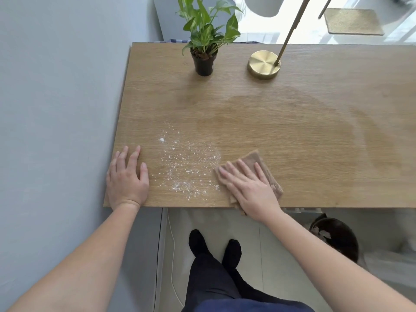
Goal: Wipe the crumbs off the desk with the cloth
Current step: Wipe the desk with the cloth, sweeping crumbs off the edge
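One wide rectangular desk [315,131], matte wood grain. Dark round bin [337,239] on the floor below its front edge at right, pale scraps inside. Black pot [204,64] at the back holds soil and a leafy green plant; round brushed-brass lamp base [263,64] near it, thin rod rising. Left hand [127,179] flat on near left corner, fingers straight, holding nothing. Right hand [249,188] presses flat, fingers spread, on folded fuzzy brown cloth [254,156] at front edge. White crumbs [186,163] scattered between the hands, reaching cloth's left side.
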The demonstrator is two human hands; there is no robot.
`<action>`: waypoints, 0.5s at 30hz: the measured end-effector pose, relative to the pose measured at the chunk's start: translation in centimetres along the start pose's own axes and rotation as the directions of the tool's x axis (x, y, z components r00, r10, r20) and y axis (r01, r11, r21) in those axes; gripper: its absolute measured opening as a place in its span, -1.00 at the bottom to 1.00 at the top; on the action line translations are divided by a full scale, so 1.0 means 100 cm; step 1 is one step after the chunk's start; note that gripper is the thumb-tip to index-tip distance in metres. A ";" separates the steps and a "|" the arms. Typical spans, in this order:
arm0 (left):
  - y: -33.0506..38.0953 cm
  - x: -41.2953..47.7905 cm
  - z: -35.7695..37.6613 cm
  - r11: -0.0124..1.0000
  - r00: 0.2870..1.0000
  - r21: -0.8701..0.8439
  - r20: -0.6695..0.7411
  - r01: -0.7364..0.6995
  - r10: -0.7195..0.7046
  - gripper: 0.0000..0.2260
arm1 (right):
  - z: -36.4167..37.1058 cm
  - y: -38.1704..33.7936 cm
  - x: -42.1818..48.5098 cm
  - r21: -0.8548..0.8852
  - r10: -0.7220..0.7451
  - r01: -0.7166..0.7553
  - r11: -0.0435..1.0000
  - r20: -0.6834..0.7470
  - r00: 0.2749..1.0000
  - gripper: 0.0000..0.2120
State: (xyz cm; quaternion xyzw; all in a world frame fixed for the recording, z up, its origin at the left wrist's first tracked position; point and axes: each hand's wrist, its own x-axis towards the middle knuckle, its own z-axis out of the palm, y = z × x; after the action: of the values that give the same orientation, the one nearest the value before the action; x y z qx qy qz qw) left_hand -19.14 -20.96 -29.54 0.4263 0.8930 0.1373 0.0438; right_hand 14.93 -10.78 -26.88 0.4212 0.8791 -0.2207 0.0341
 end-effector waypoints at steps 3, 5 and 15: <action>0.002 0.000 -0.001 1.000 1.000 -0.004 0.001 -0.002 0.002 -0.49 | -0.007 0.037 -0.045 -0.067 -0.097 0.101 0.993 0.067 0.993 -0.53; 0.001 0.000 -0.001 1.000 1.000 -0.002 -0.003 0.000 0.000 -0.49 | -0.018 0.058 -0.042 -0.023 0.035 -0.035 0.999 0.007 0.999 -0.53; 0.003 0.000 0.002 1.000 1.000 0.015 -0.008 0.010 -0.010 -0.55 | 0.002 0.017 -0.042 -0.072 -0.145 0.150 0.986 0.075 0.987 -0.55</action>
State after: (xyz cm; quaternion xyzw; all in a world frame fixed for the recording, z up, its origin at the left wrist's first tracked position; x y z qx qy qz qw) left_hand -18.87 -20.80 -29.63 0.4216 0.8963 0.1319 0.0377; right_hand 18.87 -12.95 -26.61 0.3453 0.9140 -0.2031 0.0644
